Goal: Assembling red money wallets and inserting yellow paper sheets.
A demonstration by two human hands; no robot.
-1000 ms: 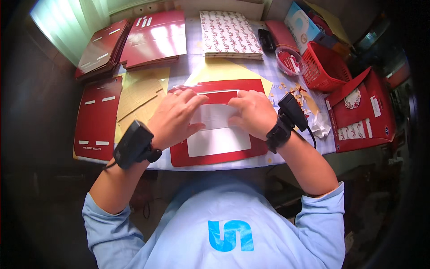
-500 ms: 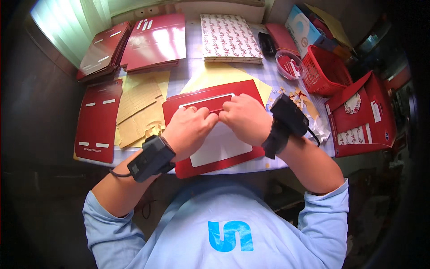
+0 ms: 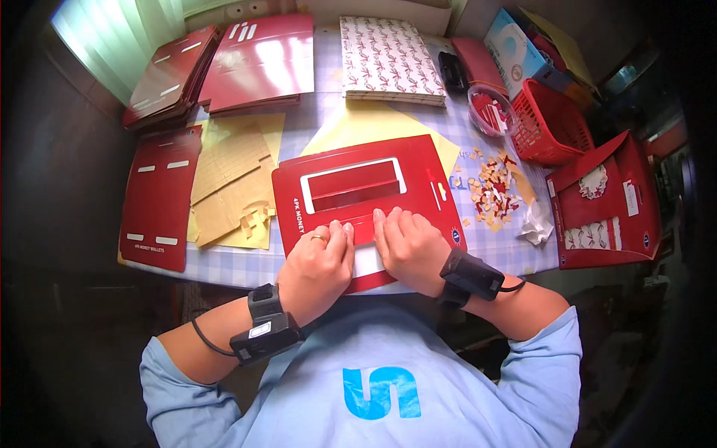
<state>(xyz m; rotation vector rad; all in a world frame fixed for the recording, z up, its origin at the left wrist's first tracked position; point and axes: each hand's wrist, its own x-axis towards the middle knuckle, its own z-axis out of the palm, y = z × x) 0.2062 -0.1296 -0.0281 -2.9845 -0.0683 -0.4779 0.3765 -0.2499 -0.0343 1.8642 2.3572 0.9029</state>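
Red card [image 3: 362,214] on tabletop [image 3: 328,71] by near edge, scraps [image 3: 493,187] off to right. Left hand [image 3: 317,261], right hand [image 3: 411,250] side by side on it, fingers bunched; pinching or just pressing, can't tell tbh.

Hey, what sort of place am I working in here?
Probably a small paper-craft or packing workspace, perhaps in a home: the table has a checked cloth, with stacked red cards at the back and a heap of paper scraps on the right.

Blue shirt [image 3: 358,343], black wrist devices [image 3: 267,336], ring [image 3: 319,238]
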